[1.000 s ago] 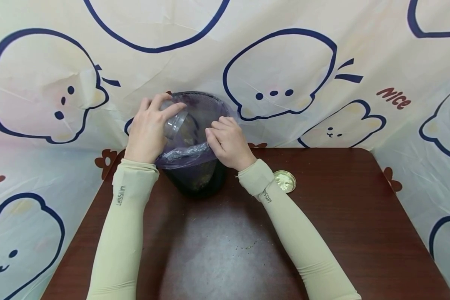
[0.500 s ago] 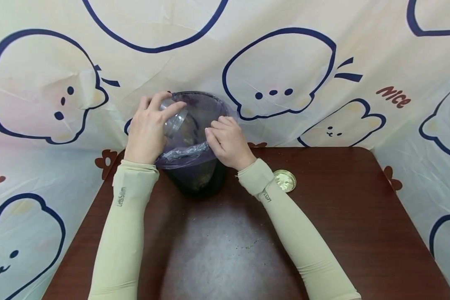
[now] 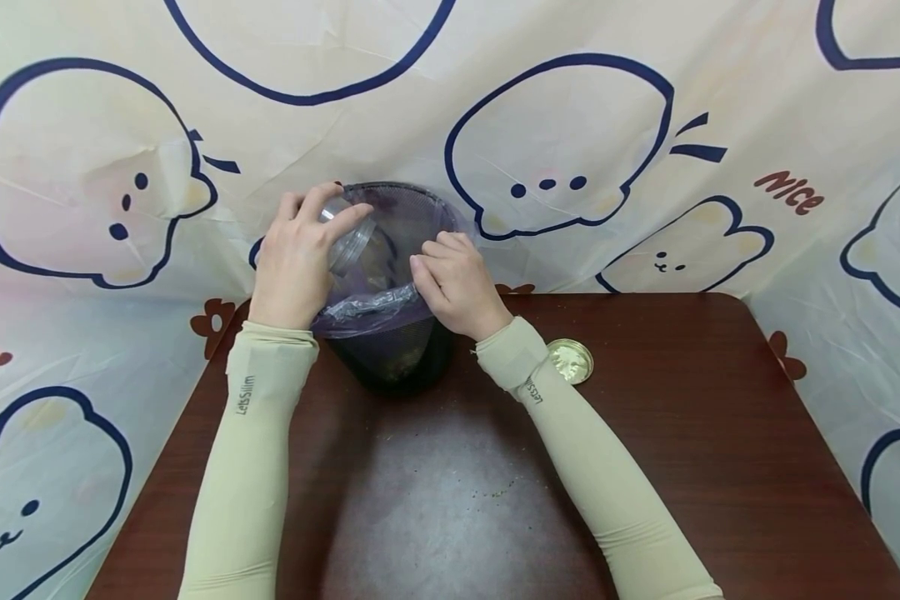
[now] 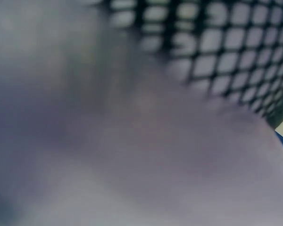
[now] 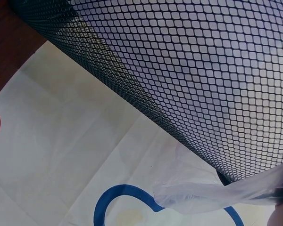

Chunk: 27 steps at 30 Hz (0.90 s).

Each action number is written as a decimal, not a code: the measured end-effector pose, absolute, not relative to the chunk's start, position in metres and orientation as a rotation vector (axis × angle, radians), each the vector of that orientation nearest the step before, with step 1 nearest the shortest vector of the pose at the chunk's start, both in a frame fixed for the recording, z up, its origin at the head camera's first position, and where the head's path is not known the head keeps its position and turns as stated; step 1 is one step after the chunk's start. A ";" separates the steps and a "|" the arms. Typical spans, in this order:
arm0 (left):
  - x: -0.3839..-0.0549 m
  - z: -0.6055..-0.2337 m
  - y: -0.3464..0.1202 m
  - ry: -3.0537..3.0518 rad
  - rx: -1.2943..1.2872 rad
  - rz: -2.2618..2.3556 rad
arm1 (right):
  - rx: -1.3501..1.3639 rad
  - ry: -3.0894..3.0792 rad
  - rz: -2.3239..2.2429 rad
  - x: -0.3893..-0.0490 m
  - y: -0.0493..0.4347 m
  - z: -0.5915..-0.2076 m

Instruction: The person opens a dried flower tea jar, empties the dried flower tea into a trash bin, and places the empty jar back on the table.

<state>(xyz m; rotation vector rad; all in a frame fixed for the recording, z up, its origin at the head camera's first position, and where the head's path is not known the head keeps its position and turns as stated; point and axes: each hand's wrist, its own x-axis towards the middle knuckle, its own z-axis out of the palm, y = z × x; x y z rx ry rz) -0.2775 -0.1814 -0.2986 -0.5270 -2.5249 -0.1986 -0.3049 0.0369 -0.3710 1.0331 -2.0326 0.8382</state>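
Observation:
A black mesh waste bin (image 3: 378,354), lined with a thin purple plastic bag (image 3: 367,315), stands at the back of the table. My left hand (image 3: 296,258) grips a clear plastic jar (image 3: 350,248), tipped over the bin's mouth. On the bin's right side, my right hand (image 3: 457,282) has its fingers curled over the rim and the bag's edge. The bag hangs in folds past the mesh (image 5: 193,94) in the right wrist view. Blurred purple film (image 4: 179,155) covers most of the left wrist view, below the bin's mesh (image 4: 236,47).
A round gold-coloured lid (image 3: 570,362) lies on the dark wood table (image 3: 690,433), beside the right forearm. Small green crumbs (image 3: 492,492) are scattered near the middle. A printed cloth (image 3: 390,142) hangs close behind the bin.

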 end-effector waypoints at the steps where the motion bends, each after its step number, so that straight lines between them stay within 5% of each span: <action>1: -0.277 -0.299 -0.181 -2.523 -0.526 -0.200 | 1.032 -2.032 0.835 -0.305 0.037 -0.371; 27: -0.277 -0.300 -0.181 -2.508 -0.509 -0.232 | 1.033 -2.042 0.851 -0.304 0.037 -0.371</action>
